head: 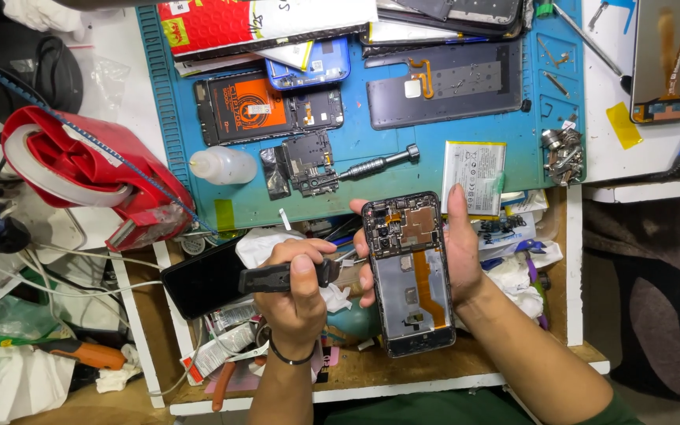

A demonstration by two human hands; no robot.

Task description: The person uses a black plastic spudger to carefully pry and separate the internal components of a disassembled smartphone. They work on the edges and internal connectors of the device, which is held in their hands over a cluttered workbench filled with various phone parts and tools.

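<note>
The right hand (456, 252) has its grip clamped around an opened phone (408, 271), back cover off and circuit board showing, held above the near edge of the tabletop (356, 142). The left hand (297, 295) is closed on a black tool (285, 277) whose tip points at the phone's left side. A loose battery (474, 167) and a metal screwdriver (379, 164) lie on the blue mat just beyond.

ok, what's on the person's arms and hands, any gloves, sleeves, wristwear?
Both hands are bare, no gloves. The left hand has a thin black band around its wrist. The right hand has nothing on wrist or fingers. Both forearms are uncovered; no sleeves reach into view. No rings or markings visible.
</note>
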